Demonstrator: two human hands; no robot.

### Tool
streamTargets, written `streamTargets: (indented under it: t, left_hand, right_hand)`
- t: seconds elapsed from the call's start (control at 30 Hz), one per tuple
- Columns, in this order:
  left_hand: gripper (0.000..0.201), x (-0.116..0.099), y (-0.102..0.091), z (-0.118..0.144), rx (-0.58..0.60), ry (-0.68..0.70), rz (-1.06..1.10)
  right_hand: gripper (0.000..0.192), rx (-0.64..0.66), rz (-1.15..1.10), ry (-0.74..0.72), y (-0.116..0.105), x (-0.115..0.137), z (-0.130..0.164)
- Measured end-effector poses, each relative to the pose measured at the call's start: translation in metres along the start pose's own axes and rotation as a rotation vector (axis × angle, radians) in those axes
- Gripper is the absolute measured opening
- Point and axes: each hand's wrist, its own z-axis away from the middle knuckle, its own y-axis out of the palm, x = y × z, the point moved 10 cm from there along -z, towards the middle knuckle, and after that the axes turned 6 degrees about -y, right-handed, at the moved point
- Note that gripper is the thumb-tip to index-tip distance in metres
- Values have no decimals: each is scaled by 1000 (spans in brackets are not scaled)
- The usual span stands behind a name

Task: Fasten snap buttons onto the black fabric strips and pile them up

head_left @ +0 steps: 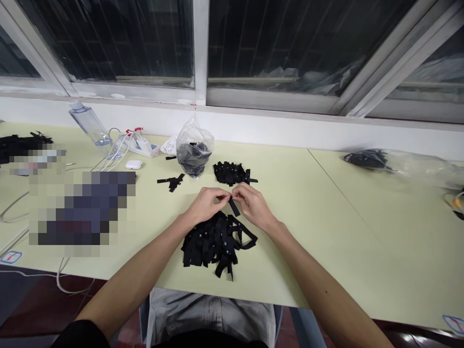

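Between my two hands is a short black fabric strap (235,207), its lower end hanging free. The fingertips of my left hand (208,204) pinch its upper end, and those of my right hand (251,203) are closed on it from the other side. Just below my hands lies a loose pile of black straps (213,241) with small pale marks on them. Beyond my hands is a smaller, tighter pile of black straps (232,173). Whether a small part sits between my fingertips is too small to tell.
A clear plastic bag (195,150) of dark pieces stands behind, with a few black straps (173,182) beside it. To the left are a white earbud case (134,165), a power strip (143,146), cables and a water bottle (89,124). Another plastic bag (409,166) lies right.
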Motion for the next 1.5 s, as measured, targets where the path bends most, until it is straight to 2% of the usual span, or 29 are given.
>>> streamTargets:
  t: [0.17, 0.37, 0.63, 0.73, 0.93, 1.2, 1.37, 1.5]
  left_hand:
    - [22, 8, 1, -1, -26, -62, 79]
    - [27, 20, 7, -2, -23, -152, 323]
    - [26, 38, 4, -5, -74, -193, 484]
    - [25, 40, -1, -5, -70, -188, 401]
    - [18, 33, -4, -4, -36, -99, 47]
    - [22, 30, 7, -3, -13, -80, -17]
    - [26, 33, 11, -3, 47, -61, -125]
    - [28, 32, 6, -4, 71, -76, -169]
  right_hand:
    - [16, 1, 64, -55, 1, 7, 0]
    - [16, -31, 122, -39, -5, 7, -2]
    - [14, -56, 12, 13, -5, 3, -2]
    - [13, -61, 9, 52, -7, -5, -2]
    - [12, -84, 67, 119, -10, -22, 3]
    - [16, -9, 96, 72, 7, -11, 2]
    - [15, 106, 155, 142, 17, -30, 8]
    - [20, 177, 185, 217, 21, -43, 13]
